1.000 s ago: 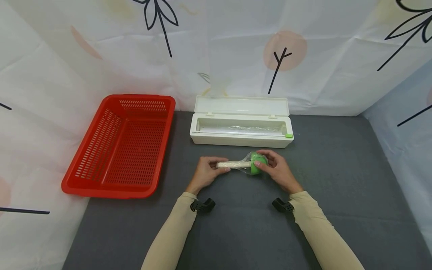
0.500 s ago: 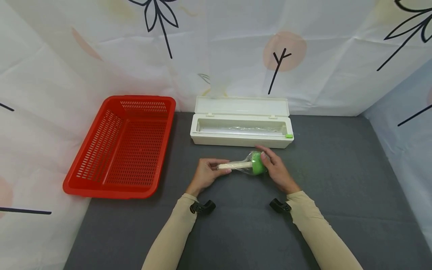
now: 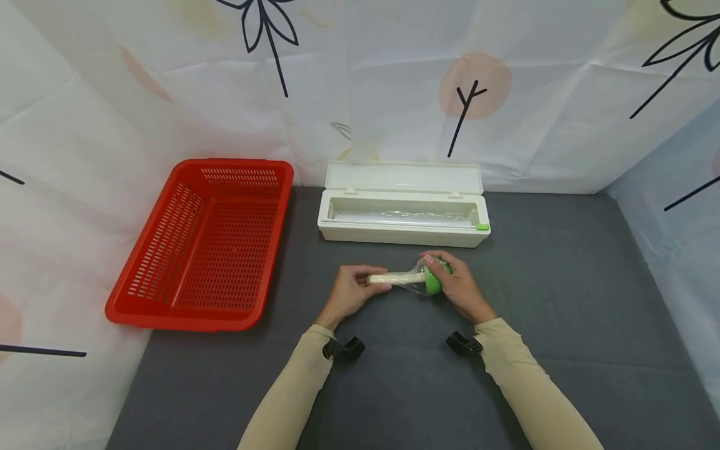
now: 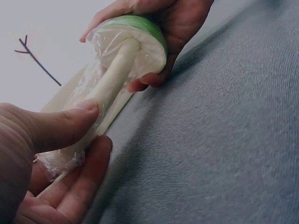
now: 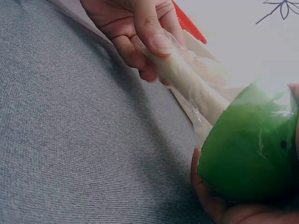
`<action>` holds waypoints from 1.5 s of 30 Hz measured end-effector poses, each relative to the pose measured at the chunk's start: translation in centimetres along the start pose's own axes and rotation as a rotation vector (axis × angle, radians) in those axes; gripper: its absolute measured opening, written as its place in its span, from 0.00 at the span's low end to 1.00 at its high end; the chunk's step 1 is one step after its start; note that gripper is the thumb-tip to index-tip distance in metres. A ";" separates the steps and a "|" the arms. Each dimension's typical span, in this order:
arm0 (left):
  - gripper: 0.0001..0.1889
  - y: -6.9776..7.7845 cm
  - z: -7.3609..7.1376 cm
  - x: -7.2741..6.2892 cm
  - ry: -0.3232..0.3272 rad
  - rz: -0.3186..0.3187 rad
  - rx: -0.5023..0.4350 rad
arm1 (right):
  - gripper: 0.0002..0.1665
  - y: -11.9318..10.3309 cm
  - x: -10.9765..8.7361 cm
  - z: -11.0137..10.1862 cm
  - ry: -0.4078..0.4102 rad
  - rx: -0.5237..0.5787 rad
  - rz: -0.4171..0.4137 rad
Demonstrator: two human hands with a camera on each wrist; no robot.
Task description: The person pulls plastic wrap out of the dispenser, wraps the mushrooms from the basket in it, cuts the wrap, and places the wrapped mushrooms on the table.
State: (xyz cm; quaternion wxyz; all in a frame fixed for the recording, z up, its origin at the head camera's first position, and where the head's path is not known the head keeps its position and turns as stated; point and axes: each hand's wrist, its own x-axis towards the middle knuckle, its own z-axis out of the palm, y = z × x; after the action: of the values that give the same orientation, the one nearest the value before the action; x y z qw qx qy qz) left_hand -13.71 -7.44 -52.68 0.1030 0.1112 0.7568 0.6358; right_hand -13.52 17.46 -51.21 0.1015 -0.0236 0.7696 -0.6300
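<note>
A toy-like mushroom (image 3: pixel 400 279) with a white stem and a green cap lies level between both hands, above the grey table. Clear cling film (image 4: pixel 96 60) covers its stem and the underside of the cap, and it shines on the green cap (image 5: pixel 247 149) in the right wrist view. My left hand (image 3: pixel 345 294) pinches the stem's end, thumb on top and fingers beneath. At the other end, the right hand (image 3: pixel 461 289) grips the cap, its fingers curled around the rim. Some fingers of the right hand are hidden behind the cap.
Behind the hands stands a white cling-film dispenser (image 3: pixel 405 236) with its lid raised and a clear roll (image 3: pixel 410 217) inside. A red slotted basket (image 3: pixel 270 250) sits at the left. A patterned white cloth (image 3: pixel 394 112) hangs along the back of the grey table (image 3: pixel 405 387).
The right hand shifts its hold on the green cap: its fingers lift and extend, then curl back around it. The left hand moves slightly right with the stem.
</note>
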 end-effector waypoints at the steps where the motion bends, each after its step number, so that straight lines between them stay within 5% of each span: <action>1: 0.16 0.1 0.0 0.0 -0.009 0.009 0.038 | 0.25 0.0 0.0 0.0 -0.003 0.002 -0.002; 8: 0.24 1.3 0.1 -0.1 -0.100 0.117 0.367 | 0.24 -0.4 0.1 0.0 -0.005 0.037 -0.013; 17: 0.21 2.3 1.4 0.1 -0.064 0.251 0.673 | 0.24 -0.6 0.2 -0.1 -0.034 -0.005 -0.039; 24: 0.14 2.1 2.2 0.1 -0.073 0.226 0.626 | 0.24 -0.9 0.3 -0.1 -0.050 -0.019 -0.045; 36: 0.23 1.9 2.1 0.2 -0.193 0.101 0.478 | 0.24 -1.5 0.4 -0.2 -0.031 -0.046 -0.034; 45: 0.29 1.1 1.0 -0.5 -0.098 0.080 0.396 | 0.25 -1.3 0.5 -0.5 0.006 -0.008 -0.007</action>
State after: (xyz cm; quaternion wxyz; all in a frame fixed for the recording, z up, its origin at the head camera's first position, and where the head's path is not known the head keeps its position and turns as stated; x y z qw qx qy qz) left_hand -12.94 -6.47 -51.72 0.0907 0.1901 0.8561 0.4719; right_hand -14.19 17.59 -49.92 0.0970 -0.0251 0.7721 -0.6276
